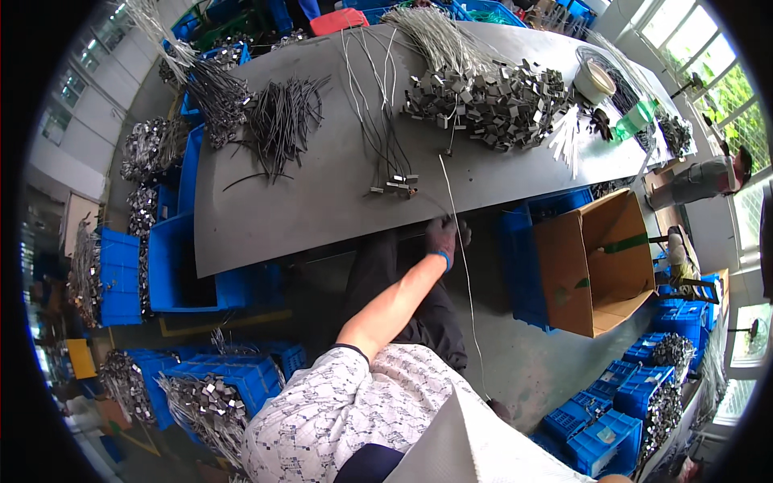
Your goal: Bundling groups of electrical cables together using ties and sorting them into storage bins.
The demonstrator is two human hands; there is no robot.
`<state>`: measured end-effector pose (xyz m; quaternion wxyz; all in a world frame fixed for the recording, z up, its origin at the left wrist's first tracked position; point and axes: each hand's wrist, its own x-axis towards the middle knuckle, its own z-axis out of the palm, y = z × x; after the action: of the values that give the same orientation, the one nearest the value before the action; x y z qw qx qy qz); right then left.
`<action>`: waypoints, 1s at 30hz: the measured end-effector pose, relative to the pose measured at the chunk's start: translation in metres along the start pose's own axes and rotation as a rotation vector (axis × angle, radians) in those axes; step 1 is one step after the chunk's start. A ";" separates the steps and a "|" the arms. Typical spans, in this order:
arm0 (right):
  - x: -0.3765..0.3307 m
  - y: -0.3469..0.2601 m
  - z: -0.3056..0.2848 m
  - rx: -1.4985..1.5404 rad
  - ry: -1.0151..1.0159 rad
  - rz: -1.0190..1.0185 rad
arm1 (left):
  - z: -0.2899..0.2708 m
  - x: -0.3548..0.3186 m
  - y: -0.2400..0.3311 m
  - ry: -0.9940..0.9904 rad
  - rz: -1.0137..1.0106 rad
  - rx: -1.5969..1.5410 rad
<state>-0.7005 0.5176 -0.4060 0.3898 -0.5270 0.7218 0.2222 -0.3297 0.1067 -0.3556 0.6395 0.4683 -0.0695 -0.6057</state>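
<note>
My left hand (445,238), in a dark glove with a blue cuff, is closed around a long thin pale wire (469,302) in front of the table edge. One end of that wire rises over the grey table (298,213). Its other end runs down to my right hand (500,410), also in a dark glove, low by my side. That hand appears closed at the wire's end, though a white sleeve hides most of its fingers. Ahead of my left hand lie several dark and pale wires (386,149) with small metal blocks (398,183) on their ends.
A big heap of metal blocks (499,105) with pale wires covers the table's far right. Black strands (282,121) lie at the left, with white strips (566,141) and a green bottle (636,119) at the right. A cardboard box (568,274) and blue crates (183,266) flank the table.
</note>
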 end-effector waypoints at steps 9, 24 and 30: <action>0.069 0.043 0.029 -0.095 -0.066 -0.021 | 0.058 0.009 0.186 0.035 0.658 0.053; 0.097 -0.101 -0.063 0.000 0.211 -0.483 | -0.005 0.027 0.124 0.006 0.579 0.852; 0.108 -0.378 -0.206 0.820 0.691 -0.997 | -0.018 -0.019 0.081 -0.189 0.506 0.879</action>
<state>-0.4298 0.1731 -0.3348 0.3608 -0.6446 0.5030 -0.4487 -0.2658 0.1182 -0.3009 0.4997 0.6046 -0.4860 -0.3854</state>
